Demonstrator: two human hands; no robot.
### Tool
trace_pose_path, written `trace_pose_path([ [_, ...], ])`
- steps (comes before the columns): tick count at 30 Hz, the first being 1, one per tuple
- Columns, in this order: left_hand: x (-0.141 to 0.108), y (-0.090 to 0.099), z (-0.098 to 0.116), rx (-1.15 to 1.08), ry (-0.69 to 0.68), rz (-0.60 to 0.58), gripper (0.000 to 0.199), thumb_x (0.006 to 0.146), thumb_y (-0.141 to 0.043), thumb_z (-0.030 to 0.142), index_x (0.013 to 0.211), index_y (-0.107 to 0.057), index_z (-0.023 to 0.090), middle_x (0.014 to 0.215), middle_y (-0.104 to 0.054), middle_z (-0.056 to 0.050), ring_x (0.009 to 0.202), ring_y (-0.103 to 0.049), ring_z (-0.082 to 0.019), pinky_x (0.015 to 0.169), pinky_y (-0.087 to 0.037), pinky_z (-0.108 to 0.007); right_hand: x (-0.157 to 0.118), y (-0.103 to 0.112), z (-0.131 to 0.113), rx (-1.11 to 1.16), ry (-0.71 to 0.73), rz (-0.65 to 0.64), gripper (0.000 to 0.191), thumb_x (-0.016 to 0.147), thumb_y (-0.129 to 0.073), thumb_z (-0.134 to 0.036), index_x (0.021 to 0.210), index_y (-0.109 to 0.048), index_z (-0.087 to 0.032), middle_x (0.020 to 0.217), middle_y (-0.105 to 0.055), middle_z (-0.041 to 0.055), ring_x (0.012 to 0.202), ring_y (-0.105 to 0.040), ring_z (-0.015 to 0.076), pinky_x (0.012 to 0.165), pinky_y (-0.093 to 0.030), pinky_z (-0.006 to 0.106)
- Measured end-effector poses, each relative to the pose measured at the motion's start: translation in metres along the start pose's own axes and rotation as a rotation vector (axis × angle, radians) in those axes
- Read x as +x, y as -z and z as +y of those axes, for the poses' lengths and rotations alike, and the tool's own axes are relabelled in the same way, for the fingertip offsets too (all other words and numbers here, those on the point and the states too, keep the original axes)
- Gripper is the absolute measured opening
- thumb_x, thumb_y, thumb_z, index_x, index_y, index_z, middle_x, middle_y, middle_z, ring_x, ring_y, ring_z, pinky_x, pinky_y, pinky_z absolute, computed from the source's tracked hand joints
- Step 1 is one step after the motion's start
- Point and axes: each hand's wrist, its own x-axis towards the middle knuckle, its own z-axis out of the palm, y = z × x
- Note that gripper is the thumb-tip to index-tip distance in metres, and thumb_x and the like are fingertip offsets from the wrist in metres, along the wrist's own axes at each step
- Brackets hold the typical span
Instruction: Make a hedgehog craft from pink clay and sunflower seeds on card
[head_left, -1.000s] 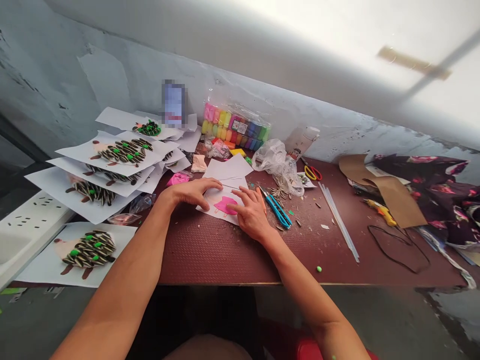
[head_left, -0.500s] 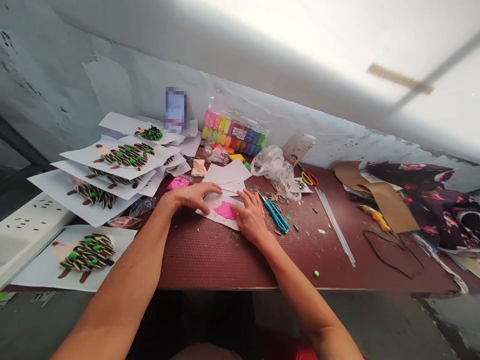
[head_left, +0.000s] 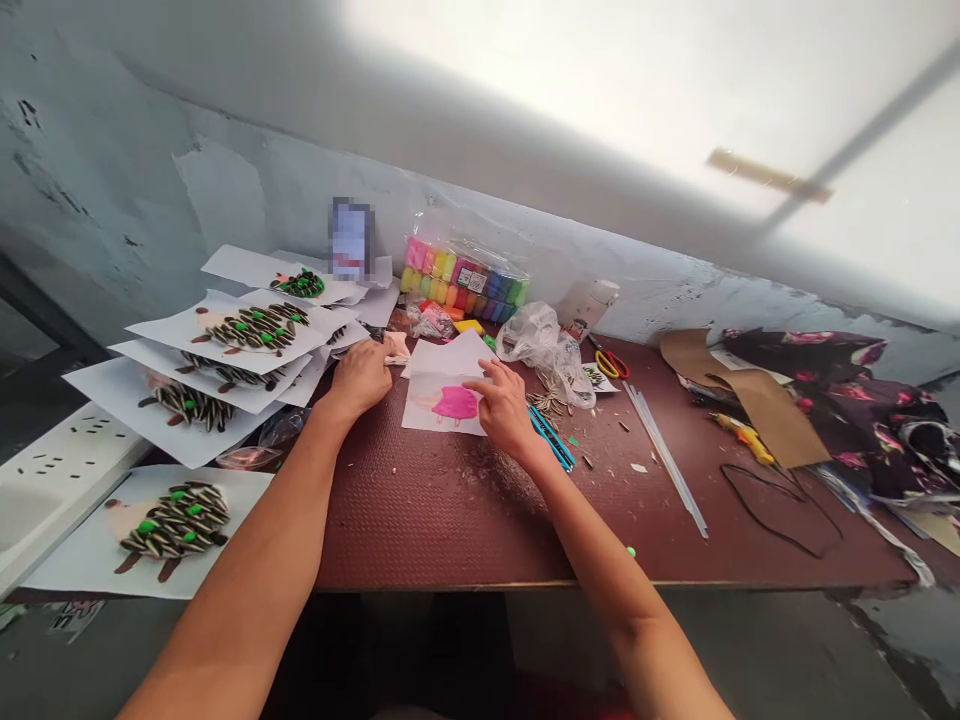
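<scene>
In the head view, the left hand [head_left: 360, 378] is curled, its fingertips at a crumpled peach clay packet [head_left: 396, 347]; whether it has hold cannot be told. The right hand [head_left: 504, 408] lies open, fingers spread on a white paper sheet [head_left: 442, 420] bearing a pink clay figure [head_left: 455, 403], just beside a blue craft knife [head_left: 551, 440].

1. no wording is reading clearly anywhere on the desk [head_left: 420, 520].
2. the clear pack of modelling clay [head_left: 427, 262] near the desk's back edge is carrying a small printed label [head_left: 471, 277], too small to read.
3. the white bottle [head_left: 592, 305] by that back edge is showing a tiny printed patch [head_left: 575, 329], also unreadable.
4. the upright rectangle [head_left: 350, 240] near the back left corner is staying blurred beyond reading.
</scene>
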Motion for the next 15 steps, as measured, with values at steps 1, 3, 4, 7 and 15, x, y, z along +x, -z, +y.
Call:
trace_pose_path([
  [1,-0.002,-0.001,0.000,0.037,0.005,-0.017,0.045,0.083,-0.048,0.017,0.121,-0.071,0.018,0.117,-0.073,-0.016,0.118,-0.063,-0.034,0.105,-0.049,-0.044,0.001,-0.002,0.003,0.024,-0.013,0.028,0.052,0.080,-0.048,-0.001,0.112,-0.080,-0.026,0.146,-0.060,0.0089,0.144,-0.043,0.0296,0.116,-0.033,0.054],
  [3,-0.004,-0.003,-0.001,0.094,0.020,-0.041,0.045,0.083,-0.049,0.019,0.123,-0.070,0.018,0.115,-0.071,-0.018,0.117,-0.062,-0.036,0.103,-0.050,-0.048,-0.001,-0.006,0.009,0.065,-0.034,0.095,0.050,0.078,-0.046,0.000,0.105,-0.081,-0.025,0.139,-0.065,0.0083,0.138,-0.049,0.0278,0.115,-0.037,0.052],
  [4,-0.005,-0.003,-0.001,0.115,0.029,-0.049,0.045,0.083,-0.050,0.019,0.123,-0.070,0.018,0.115,-0.071,-0.019,0.117,-0.062,-0.038,0.102,-0.050,-0.049,-0.003,-0.009,0.012,0.074,-0.041,0.123,0.049,0.077,-0.046,-0.001,0.104,-0.081,-0.025,0.135,-0.067,0.0079,0.135,-0.051,0.0271,0.114,-0.038,0.052],
  [7,-0.006,-0.004,-0.001,0.157,0.054,-0.089,0.044,0.082,-0.052,0.019,0.122,-0.069,0.018,0.114,-0.070,-0.021,0.114,-0.062,-0.040,0.096,-0.052,-0.052,-0.011,-0.013,0.015,0.040,-0.049,0.137,0.047,0.080,-0.047,-0.002,0.106,-0.080,-0.025,0.131,-0.069,0.0080,0.134,-0.052,0.0277,0.113,-0.039,0.051],
  [15,-0.004,-0.005,-0.004,0.163,0.065,-0.176,0.049,0.076,-0.057,0.015,0.123,-0.068,0.015,0.122,-0.066,-0.025,0.118,-0.059,-0.046,0.092,-0.053,-0.059,-0.015,-0.018,-0.002,-0.187,-0.126,-0.067,0.048,0.096,-0.047,-0.017,0.141,-0.061,-0.015,0.145,-0.060,0.0198,0.145,-0.043,0.0369,0.117,-0.032,0.057],
])
